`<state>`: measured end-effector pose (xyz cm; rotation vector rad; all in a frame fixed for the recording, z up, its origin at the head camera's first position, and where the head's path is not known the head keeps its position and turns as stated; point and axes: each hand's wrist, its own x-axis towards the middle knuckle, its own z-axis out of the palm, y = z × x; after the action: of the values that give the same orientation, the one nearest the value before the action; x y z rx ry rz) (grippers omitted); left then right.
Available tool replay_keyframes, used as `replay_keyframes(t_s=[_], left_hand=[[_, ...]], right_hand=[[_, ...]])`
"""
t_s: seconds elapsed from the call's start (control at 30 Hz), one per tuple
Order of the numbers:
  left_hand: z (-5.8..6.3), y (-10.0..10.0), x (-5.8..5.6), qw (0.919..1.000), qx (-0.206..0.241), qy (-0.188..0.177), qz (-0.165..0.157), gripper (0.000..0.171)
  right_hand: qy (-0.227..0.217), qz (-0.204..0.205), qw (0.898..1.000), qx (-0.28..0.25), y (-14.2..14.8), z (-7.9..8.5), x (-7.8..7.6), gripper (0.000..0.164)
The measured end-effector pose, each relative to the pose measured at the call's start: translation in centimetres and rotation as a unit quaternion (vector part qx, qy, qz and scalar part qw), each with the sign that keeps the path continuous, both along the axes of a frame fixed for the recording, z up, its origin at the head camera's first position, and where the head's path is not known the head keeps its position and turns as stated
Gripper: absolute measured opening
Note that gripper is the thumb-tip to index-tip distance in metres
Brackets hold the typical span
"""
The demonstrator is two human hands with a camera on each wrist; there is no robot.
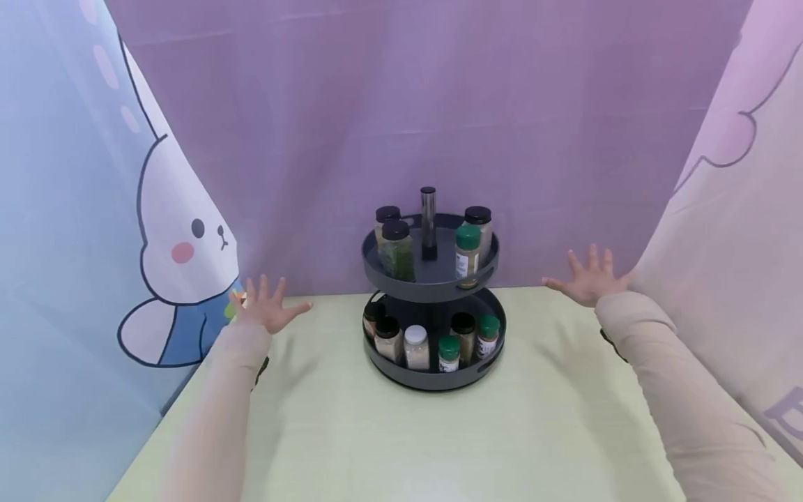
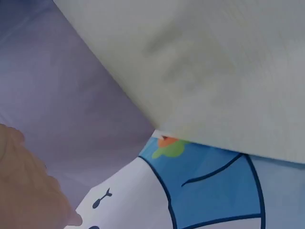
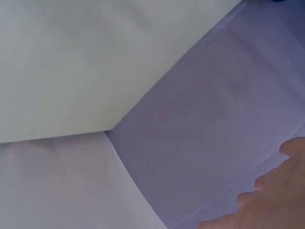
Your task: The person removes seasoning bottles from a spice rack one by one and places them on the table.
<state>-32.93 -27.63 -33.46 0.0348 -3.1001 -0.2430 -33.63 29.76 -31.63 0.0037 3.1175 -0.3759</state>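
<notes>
The two-tier rack (image 1: 426, 291) is standing on the pale surface (image 1: 339, 432), between the person's hands and well apart from both. The left hand (image 1: 266, 307) is reaching out to one side with fingers spread wide, gripping nothing; the right hand (image 1: 590, 280) is mirroring it opposite, equally free.

The rack is looking stiff and smooth, and with jars loading both levels it is probably weighing a fair amount. Its upper tray (image 1: 401, 289) is carrying four jars, among them a green-capped jar (image 1: 468, 254); the lower tray (image 1: 433, 380) is holding more, including a white-capped jar (image 1: 417, 348). None is appearing fastened, so a sharp tilt would be risking slides and knocks, and the jars' hard sides would likely be feeling slick. For turning, a tray rim is offering good purchase; for lifting, two hands on the lower tray would be staying steadier than one on the post (image 1: 429, 223).

Only the head view is showing the rack, the jars and both hands whole; each wrist view is catching just part of one hand. The left wrist view is revealing more of an orange-and-green print (image 2: 169, 148), while the right is exposing the corner where the purple backdrop (image 3: 205, 129) is meeting the surface. Both are dim, so finer finger detail is hard to judge there.
</notes>
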Motion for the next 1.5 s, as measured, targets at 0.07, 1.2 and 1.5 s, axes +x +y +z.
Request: replay_keyframes(t_s=[0.07,1.2,1.5], left_hand=[[0.6,-0.2,0.1,1.0000,-0.006,0.005,-0.005,0.095],[-5.2,9.1,0.8,0.9435,0.318,-0.034,-0.088,0.049],[-8.2,11.2,-0.3,0.9043,0.417,-0.084,-0.034,0.058]], right_hand=[[0.010,0.008,1.000,0.010,0.4,0.3,-0.1,0.100],[0.082,0.210,0.968,-0.113,-6.4,-5.3,3.4,0.058],[0.025,0.220,0.955,-0.195,-9.1,-6.3,3.1,0.068]])
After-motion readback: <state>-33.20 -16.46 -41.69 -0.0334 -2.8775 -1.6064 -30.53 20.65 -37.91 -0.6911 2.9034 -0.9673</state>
